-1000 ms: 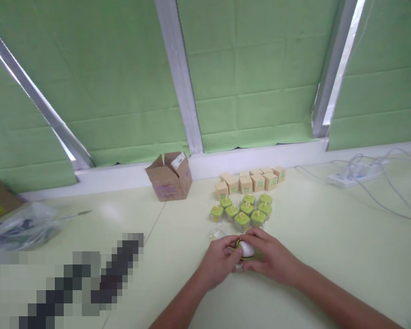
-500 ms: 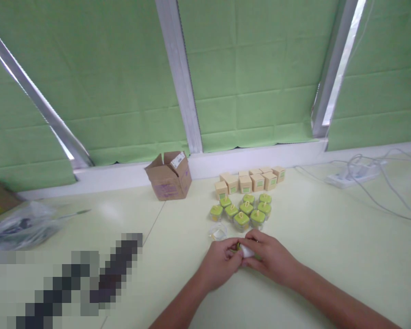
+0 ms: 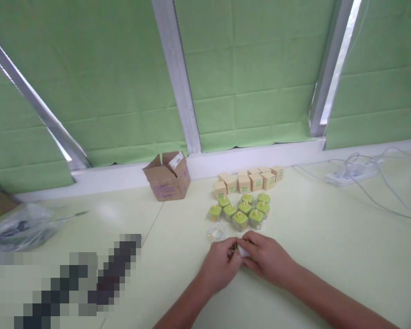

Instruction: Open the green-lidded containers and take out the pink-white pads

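Note:
My left hand (image 3: 221, 264) and my right hand (image 3: 265, 256) meet over the pale green table (image 3: 329, 237), fingers pinched together on a small white and green-yellow lid piece (image 3: 241, 250) that is mostly hidden between them. Just beyond my left fingers lies an open clear jar (image 3: 217, 233). Behind it stands a cluster of several small jars with green lids (image 3: 241, 211). A row of several small tan boxes (image 3: 248, 180) lines the wall behind them.
An open brown carton (image 3: 167, 178) stands at the back left of the jars. A crumpled plastic bag (image 3: 17, 226) lies at the far left. A white power strip with cables (image 3: 351, 173) sits at the back right. Green blinds cover the windows.
My hands have closed tighter over the small piece, hiding more of its white part. The view has shifted slightly; the jars and boxes stay where they were.

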{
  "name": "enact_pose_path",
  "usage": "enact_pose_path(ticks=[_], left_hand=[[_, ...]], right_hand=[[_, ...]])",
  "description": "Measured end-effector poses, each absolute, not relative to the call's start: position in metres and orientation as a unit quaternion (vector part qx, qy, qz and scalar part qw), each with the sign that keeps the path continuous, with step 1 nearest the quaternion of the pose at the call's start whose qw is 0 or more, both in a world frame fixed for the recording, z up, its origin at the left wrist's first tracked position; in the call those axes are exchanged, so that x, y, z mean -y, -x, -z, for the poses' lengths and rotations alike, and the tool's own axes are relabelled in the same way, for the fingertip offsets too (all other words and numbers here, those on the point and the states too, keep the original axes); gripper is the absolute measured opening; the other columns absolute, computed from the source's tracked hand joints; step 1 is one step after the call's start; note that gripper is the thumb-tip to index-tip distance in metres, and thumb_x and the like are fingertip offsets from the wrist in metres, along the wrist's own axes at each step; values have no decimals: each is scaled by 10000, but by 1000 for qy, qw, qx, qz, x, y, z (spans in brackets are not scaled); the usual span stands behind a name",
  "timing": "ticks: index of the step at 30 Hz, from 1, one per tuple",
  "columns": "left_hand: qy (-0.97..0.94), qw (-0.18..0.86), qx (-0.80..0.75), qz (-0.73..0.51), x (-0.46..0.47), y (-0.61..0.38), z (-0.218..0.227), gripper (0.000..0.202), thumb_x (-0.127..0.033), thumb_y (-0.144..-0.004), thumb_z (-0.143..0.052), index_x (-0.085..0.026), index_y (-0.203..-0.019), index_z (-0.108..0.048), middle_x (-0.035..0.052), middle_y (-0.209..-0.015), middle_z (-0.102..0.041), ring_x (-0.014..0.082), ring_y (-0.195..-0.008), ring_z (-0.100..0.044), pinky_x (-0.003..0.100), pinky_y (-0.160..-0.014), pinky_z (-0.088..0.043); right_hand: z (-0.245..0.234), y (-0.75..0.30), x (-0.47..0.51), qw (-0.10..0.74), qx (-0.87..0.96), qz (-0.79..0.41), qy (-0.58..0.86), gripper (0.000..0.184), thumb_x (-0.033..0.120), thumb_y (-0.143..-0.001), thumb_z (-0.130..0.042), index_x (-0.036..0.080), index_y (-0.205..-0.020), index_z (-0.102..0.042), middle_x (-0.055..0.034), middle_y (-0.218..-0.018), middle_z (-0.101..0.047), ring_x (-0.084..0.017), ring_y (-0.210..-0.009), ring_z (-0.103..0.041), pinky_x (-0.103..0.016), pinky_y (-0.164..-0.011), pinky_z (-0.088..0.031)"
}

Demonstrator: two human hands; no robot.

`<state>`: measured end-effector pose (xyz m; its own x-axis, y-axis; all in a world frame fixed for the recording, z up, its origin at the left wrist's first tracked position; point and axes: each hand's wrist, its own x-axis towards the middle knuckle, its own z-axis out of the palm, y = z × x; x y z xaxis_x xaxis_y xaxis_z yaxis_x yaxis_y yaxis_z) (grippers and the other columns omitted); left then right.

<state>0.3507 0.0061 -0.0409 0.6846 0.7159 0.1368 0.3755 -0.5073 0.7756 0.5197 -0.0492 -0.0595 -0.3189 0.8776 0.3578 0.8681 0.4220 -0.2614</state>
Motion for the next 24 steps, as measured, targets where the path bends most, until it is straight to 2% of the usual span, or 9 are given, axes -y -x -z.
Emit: enact_pose_path(ticks=[5,9,13,16,18,20,24], left_hand=[[-851,332,-334,-234,-5,-354,37,257,-39,-723,-454,-164,-801,-664,-21,-650,-589,144,-613,-518,234,-583,-334],[-853,329,-326,-239,-5,-354,36,268,-37,-736,-450,-162,-822,-671,-7,-690,-614,155,-657,-542,244,-627,-366],[-848,354,-311,-243,-6,-350,39,368,-58,-784,-438,-154,-1057,-664,13,-852,-666,140,-687,-575,229,-632,-422],[-841,376,-302,-244,-9,-348,47,516,-68,-762,-490,-146,-1268,-555,59,-1072,-655,142,-767,-603,216,-636,-471],[-840,381,-298,-247,-11,-348,53,605,-78,-722,-565,-150,-1320,-505,83,-1173,-620,159,-842,-604,230,-687,-493],[-840,382,-297,-246,-13,-348,56,613,-91,-701,-614,-166,-1302,-520,74,-1160,-625,162,-845,-596,241,-711,-494],[-841,382,-301,-238,-15,-347,52,448,-129,-739,-626,-182,-1184,-610,22,-955,-665,135,-719,-564,226,-640,-466]], right_hand=[[53,-511,51,193,814,34,547,240,209,-882,-595,129,-1107,-618,-120,-978,-620,-253,-854,-629,-364,-733,-545],[56,-510,50,190,814,55,547,214,210,-874,-616,116,-1066,-623,-130,-968,-621,-265,-847,-635,-377,-730,-549],[64,-518,47,228,802,38,550,247,239,-911,-575,136,-1135,-590,-128,-999,-623,-256,-896,-640,-358,-760,-552],[67,-525,46,258,796,3,548,298,280,-944,-525,138,-1205,-547,-136,-1038,-626,-250,-934,-639,-350,-784,-554],[67,-527,46,267,793,-10,547,322,282,-952,-504,137,-1239,-525,-143,-1068,-626,-251,-955,-638,-357,-800,-553],[66,-527,47,265,792,-18,549,331,284,-953,-498,146,-1254,-517,-145,-1097,-625,-250,-959,-642,-358,-796,-555],[64,-525,48,243,791,-20,561,324,296,-951,-505,156,-1241,-530,-149,-1147,-621,-262,-989,-640,-367,-804,-554]])
